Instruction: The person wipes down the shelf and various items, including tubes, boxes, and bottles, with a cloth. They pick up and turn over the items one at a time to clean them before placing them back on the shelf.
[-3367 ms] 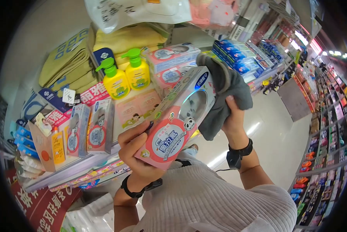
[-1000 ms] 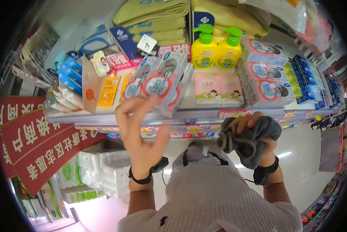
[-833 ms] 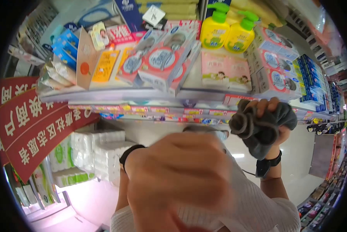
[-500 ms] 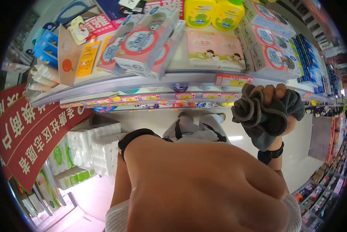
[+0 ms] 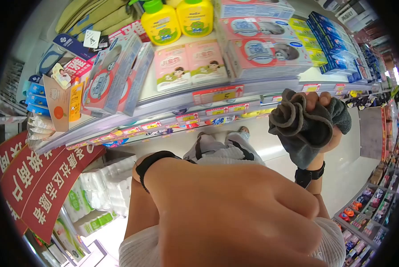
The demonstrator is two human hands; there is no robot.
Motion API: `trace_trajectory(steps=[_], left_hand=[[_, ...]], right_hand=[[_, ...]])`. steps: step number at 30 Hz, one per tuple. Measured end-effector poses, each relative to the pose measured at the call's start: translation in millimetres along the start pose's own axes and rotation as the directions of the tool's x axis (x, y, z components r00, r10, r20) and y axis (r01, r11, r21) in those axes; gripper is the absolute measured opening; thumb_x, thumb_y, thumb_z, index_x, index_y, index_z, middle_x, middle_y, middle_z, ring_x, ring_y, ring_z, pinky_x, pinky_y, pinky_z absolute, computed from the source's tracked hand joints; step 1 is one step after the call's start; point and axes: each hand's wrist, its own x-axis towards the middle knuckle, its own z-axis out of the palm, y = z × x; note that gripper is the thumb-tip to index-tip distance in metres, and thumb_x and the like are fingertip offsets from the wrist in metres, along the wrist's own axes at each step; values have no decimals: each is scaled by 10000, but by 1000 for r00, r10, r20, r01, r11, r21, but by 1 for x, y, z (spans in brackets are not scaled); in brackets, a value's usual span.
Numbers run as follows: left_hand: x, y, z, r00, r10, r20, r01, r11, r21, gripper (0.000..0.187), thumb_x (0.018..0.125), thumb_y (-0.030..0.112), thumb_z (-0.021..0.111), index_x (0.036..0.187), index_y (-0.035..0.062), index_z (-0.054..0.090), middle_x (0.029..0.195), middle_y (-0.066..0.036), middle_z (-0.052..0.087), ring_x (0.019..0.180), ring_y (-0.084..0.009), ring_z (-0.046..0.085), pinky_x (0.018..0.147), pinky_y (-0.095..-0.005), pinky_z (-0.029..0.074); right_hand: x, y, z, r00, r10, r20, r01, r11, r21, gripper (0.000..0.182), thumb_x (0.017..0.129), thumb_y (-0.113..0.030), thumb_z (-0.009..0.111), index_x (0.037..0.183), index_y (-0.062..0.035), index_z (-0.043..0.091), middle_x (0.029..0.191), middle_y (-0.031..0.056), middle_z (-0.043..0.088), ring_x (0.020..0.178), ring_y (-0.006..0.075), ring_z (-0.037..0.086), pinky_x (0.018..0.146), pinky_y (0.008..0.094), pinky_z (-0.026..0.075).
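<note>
My right hand (image 5: 335, 138) is closed around a bunched dark grey cloth (image 5: 301, 127), held up in front of the shelf edge. The cloth hangs in folds, with fingertips showing over its top. Very near the camera, the back of my left hand (image 5: 235, 209) fills the lower middle, a black band at its wrist; its fingers are hidden. On the shelf beyond lie pink-and-white boxes (image 5: 270, 55), two pink packets (image 5: 190, 66) with a child's picture, and yellow pump bottles (image 5: 161, 24) with green tops.
A shelf edge with price tags (image 5: 217, 95) runs across in front of me. Red banners with white characters (image 5: 43, 187) hang at left, beside wrapped paper packs (image 5: 106, 191). Blue boxes (image 5: 330, 42) are stacked at back right. More stocked shelves (image 5: 364, 213) stand at right.
The view has shifted along the shelf, so its goods appear farther left. My right hand still grips the grey cloth, and my left hand stays close to the camera.
</note>
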Motion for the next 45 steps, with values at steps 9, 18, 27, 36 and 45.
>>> trace_trajectory(steps=[9,18,27,36,45], left_hand=[[-31,-80,-52,957,-91,-277,271,-70,960,390,629,60,681,1000,59,562,1101,-103,527,1036,-289,481,883,-402,360],[-68,-128,-59,775,37,-631,631,16,776,469,672,121,703,1088,23,509,1227,-168,390,1117,-333,403,927,-397,335],[-64,-128,-65,838,55,-542,543,6,840,446,677,104,682,1083,39,509,1199,-159,407,1074,-298,435,913,-397,347],[-61,-133,-57,804,111,-584,582,48,811,518,593,80,772,1047,43,525,1140,-131,443,1039,-262,454,893,-348,359],[-63,-131,-54,729,66,-682,684,-21,729,657,603,90,781,1161,29,441,1225,-151,407,1099,-276,424,903,-362,364]], right_hand=[[35,-53,-52,972,-179,153,223,908,-354,429,699,-253,502,1022,28,477,972,239,562,961,334,533,868,423,418],[91,-16,15,761,70,645,640,79,-764,530,575,-173,662,1078,-78,528,1062,78,541,1079,236,475,870,383,359],[90,-21,-15,838,150,524,539,-78,-839,562,564,-114,673,1105,-89,523,1090,81,549,1044,265,506,860,383,380],[70,-67,-63,970,-235,59,110,208,-972,412,670,-3,568,1081,-2,535,1033,121,585,960,231,563,864,309,406],[51,-61,-74,954,-52,-295,-234,487,-841,403,699,-49,530,1094,32,539,987,98,610,890,139,557,813,267,423]])
